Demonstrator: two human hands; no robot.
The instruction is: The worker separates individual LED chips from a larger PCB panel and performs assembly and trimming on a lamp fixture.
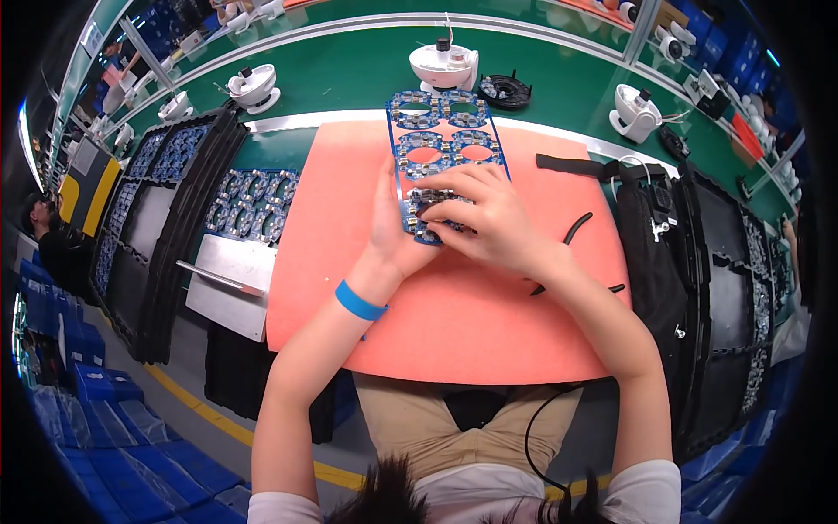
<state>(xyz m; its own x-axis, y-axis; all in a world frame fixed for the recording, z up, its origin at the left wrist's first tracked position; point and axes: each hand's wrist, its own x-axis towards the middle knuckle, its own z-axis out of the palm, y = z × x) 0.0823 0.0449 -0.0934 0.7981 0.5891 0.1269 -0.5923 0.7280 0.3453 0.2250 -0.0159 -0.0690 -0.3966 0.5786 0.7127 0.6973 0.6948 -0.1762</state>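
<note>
A blue circuit board panel [425, 140] with rows of round cut-outs is held up over the orange mat [445, 323]. My left hand [388, 223] grips its lower left side, the palm beneath and the thumb along the edge. Curled over the panel's lower right part is my right hand [493, 218], thumb and fingers closed at the dark components there. Exactly what these fingertips pinch is partly hidden. A tool with black handles [576, 229] lies on the mat, partly covered by my right forearm. My left wrist wears a blue band [360, 301].
More board panels [253, 201] lie left of the mat beside a metal plate [229, 279]. Black trays [170, 236] flank the left; a black bag [646, 244] and trays stand right. White device housings [443, 65] and a black round part [504, 90] sit on the green bench.
</note>
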